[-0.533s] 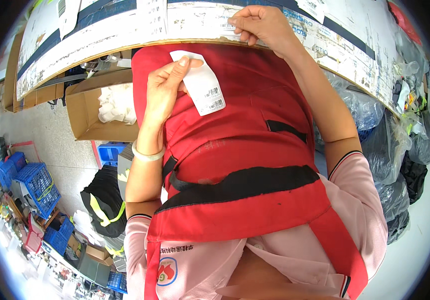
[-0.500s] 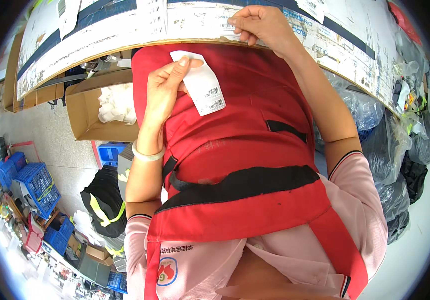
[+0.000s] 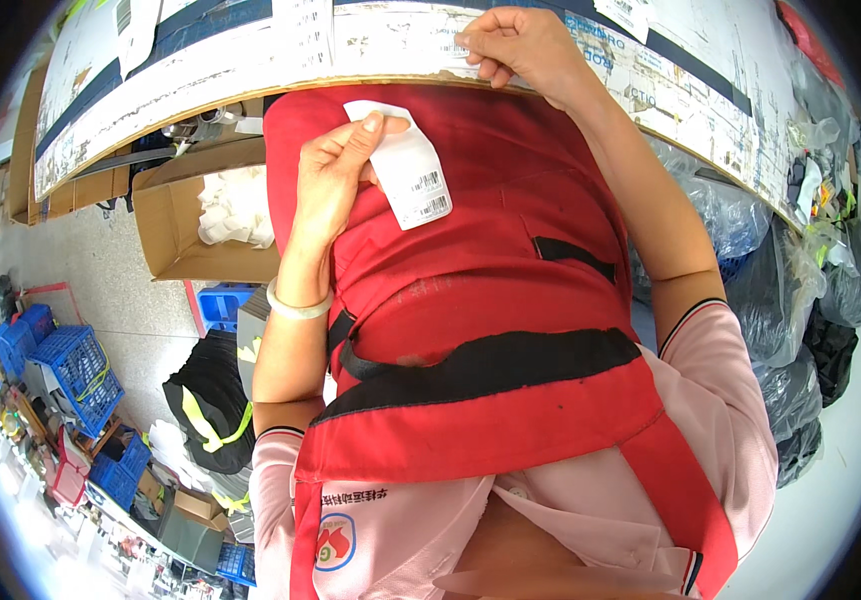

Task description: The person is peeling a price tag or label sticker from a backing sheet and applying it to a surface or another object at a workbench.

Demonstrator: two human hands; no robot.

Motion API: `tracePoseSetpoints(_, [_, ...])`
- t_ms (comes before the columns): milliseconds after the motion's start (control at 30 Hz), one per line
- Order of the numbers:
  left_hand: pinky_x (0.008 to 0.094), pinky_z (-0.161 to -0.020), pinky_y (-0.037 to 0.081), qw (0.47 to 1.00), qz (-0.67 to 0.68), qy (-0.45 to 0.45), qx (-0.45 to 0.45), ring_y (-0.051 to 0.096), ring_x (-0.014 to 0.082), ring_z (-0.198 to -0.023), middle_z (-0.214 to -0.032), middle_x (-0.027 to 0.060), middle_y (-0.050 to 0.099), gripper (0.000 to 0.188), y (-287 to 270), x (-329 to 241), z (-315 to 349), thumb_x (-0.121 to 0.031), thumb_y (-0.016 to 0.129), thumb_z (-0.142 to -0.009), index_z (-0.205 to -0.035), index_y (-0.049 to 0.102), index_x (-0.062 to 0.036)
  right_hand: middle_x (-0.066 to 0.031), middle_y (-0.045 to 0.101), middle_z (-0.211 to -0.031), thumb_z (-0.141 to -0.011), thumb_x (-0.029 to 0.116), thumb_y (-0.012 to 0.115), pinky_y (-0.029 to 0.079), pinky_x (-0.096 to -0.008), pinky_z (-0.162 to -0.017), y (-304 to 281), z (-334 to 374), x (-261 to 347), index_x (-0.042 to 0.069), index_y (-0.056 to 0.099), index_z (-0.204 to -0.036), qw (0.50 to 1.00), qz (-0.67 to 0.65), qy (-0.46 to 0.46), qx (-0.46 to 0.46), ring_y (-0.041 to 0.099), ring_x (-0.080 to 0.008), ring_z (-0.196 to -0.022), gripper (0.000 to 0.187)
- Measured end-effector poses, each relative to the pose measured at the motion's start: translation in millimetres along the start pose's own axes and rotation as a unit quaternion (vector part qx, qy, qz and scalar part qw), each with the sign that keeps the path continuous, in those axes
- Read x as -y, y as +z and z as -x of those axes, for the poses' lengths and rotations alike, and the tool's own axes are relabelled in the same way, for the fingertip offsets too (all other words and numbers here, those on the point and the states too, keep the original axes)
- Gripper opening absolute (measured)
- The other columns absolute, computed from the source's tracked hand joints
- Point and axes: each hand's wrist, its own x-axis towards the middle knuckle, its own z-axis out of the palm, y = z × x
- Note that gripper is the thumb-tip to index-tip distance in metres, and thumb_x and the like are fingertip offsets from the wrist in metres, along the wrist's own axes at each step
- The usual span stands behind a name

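We see the left hand [image 3: 332,170] pinching a white label sheet [image 3: 405,160] btwn thumb and fingers near its top end; the sheet hangs in front of the red apron [image 3: 510,240], just below the table edge. The right hand [image 3: 535,50] is up at that edge, thumb and fingertips drawn close together next to a small label [image 3: 452,42]; view's poor there, so we can't tell if it grips the label.

Surface: the tabletop [image 3: 200,95] is white, scuffed & stained, w/ dark blue bands and a brownish worn front rim. A label strip [image 3: 303,35] lies on it, left of the right hand.

Room: to the left, partly under the table, we've got an open cardboard box [image 3: 205,265] w/ off-white pieces [image 3: 235,210] inside, on a speckled grey floor [image 3: 145,270]. Farther left, blue crates [image 3: 80,370]; nearer the body, a black bundle [image 3: 200,400] w/ a yellow-green tie. On the right, grey plastic bags [image 3: 760,300] are piled up beside the table.

Labels/writing: the sheet has two barcodes w/ small print at its lower end. We note blue lettering on the tabletop, right of the right hand. The pink shirt [image 3: 710,400] carries a dark line of text plus a round emblem [image 3: 334,543].
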Motion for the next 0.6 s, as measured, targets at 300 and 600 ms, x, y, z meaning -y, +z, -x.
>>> tracePoseSetpoints(300, [0.0206, -0.056, 0.047, 1.000, 0.002, -0.001, 0.005, 0.060, 0.0085, -0.063, -0.079, 0.0060, 0.067, 0.033, -2, 2, -1, -0.029, 0.054, -0.095, -0.099, 0.068, 0.0008, -0.0075, 0.062, -0.067, -0.087, 0.012, 0.063, 0.046, -0.0217, -0.044, 1, 0, 5, -0.004, 0.063, -0.083, 1.000, 0.007, 0.014, -0.003, 0.056, -0.0105, -0.050, 0.017])
tracePoseSetpoints(600, [0.0211, -0.056, 0.048, 1.000, 0.005, -0.006, 0.003, 0.061, 0.0096, -0.064, -0.080, 0.0065, 0.067, 0.032, 0, 3, 0, -0.028, 0.054, -0.095, -0.100, 0.068, 0.0008, -0.0077, 0.062, -0.068, -0.086, 0.013, 0.065, 0.047, -0.0224, -0.044, 2, 0, 5, -0.004, 0.063, -0.084, 0.999, 0.008, 0.031, -0.007, 0.057, -0.0110, -0.051, 0.018])
